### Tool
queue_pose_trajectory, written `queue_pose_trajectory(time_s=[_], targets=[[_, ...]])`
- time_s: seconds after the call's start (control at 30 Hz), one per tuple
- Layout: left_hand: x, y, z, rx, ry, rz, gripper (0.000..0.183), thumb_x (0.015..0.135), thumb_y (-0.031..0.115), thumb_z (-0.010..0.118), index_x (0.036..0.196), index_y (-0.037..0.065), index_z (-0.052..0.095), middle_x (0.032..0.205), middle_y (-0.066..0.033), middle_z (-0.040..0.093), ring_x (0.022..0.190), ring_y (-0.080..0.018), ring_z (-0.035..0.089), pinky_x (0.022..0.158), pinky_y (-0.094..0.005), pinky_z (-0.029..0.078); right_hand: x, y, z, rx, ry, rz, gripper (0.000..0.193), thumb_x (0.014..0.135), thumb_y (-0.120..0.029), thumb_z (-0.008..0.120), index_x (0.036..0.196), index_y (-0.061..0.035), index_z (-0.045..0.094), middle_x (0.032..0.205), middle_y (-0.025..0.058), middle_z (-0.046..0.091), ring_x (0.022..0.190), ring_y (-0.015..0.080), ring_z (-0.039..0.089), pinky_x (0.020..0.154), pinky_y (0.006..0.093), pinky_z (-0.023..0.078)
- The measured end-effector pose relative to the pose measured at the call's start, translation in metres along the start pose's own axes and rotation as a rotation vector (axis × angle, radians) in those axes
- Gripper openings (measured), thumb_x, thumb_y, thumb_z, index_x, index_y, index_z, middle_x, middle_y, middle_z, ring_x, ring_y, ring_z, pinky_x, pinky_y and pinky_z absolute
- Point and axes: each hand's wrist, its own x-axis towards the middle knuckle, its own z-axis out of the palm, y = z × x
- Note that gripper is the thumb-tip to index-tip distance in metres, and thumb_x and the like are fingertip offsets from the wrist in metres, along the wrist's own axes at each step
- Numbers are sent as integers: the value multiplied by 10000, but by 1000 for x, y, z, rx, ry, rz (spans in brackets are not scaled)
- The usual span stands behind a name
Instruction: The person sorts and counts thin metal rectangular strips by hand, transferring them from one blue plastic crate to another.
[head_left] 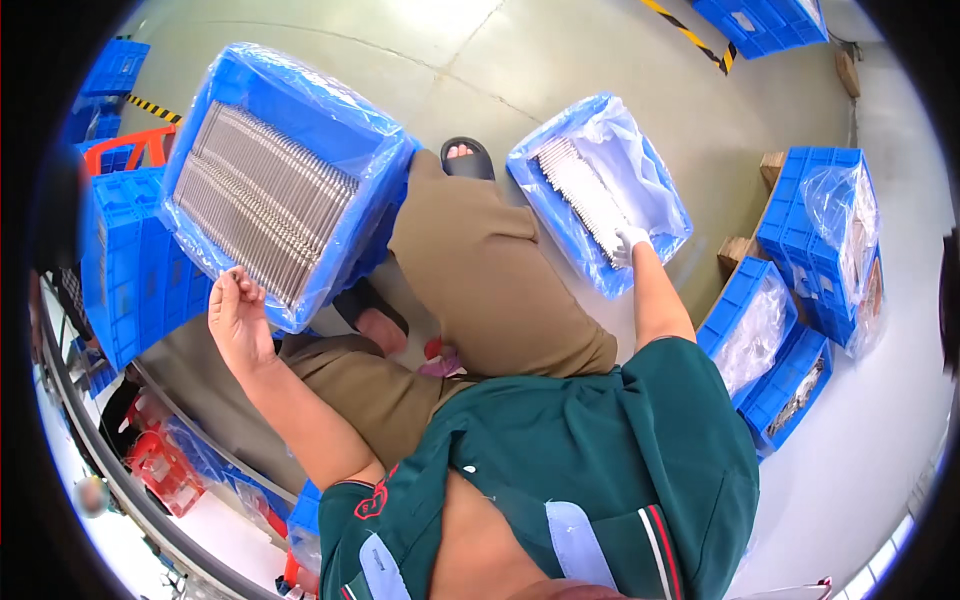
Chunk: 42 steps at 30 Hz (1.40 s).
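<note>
A lined blue crate point(290, 75) on my left holds tightly packed rows of thin grey metal pieces point(265, 185). My left hand point(240, 310), bare, is at its near corner with fingers curled in toward the thumb; what they hold, if anything, is too small to name. Over on my right is a smaller blue crate point(675, 215) with a loose clear liner. One row of bright slim metal pieces point(580, 195) runs down its left side. My right hand point(630, 240), in a white glove, reaches to the near end of that row; its closed fingertips are partly hidden among the pieces.
Between the two crates are my legs and a black sandal point(467, 158). More blue crates point(815, 230) with plastic bags stand at the right by the wall, some on wooden blocks. At the left is a blue crate stack point(135, 260); a red stool point(165, 470) is lower down.
</note>
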Motion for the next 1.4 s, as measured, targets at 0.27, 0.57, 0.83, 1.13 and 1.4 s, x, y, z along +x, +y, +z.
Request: queue_pose_trajectory(time_s=[0.27,0.57,0.83,1.13,1.4], targets=[[2,4,-2,34,47,-51,205,882,167,530,936,-31,537,736,-30,473,659,-106,399,625,-237,346,5,10,-26,16,69,164,479,791,-230,559,1206,-46,407,1073,234,536,876,386,585,699,510,498],[8,-5,5,23,46,-105,213,884,165,526,931,-42,534,736,-40,462,665,-112,395,631,-242,348,52,26,-34,-360,183,51,402,783,-255,554,1113,-27,533,1045,210,584,946,331,581,788,454,472],[5,-6,6,56,89,-115,209,894,171,506,918,-36,523,744,-45,459,665,-118,390,621,-246,339,62,9,-5,-874,212,-8,412,749,-260,562,1100,-45,574,1099,161,581,1011,257,570,857,377,440],[8,-10,9,74,128,-151,170,888,149,513,888,-21,510,756,-49,450,675,-120,387,627,-251,337,55,4,0,-857,144,140,425,727,-282,499,1079,-60,591,1142,144,557,1059,271,543,887,348,422],[10,-8,11,91,137,-153,172,889,144,509,892,-28,502,753,-52,438,681,-123,384,636,-252,336,24,2,15,-915,225,21,460,737,-327,467,1061,-26,594,1120,165,562,1058,286,537,885,363,422]])
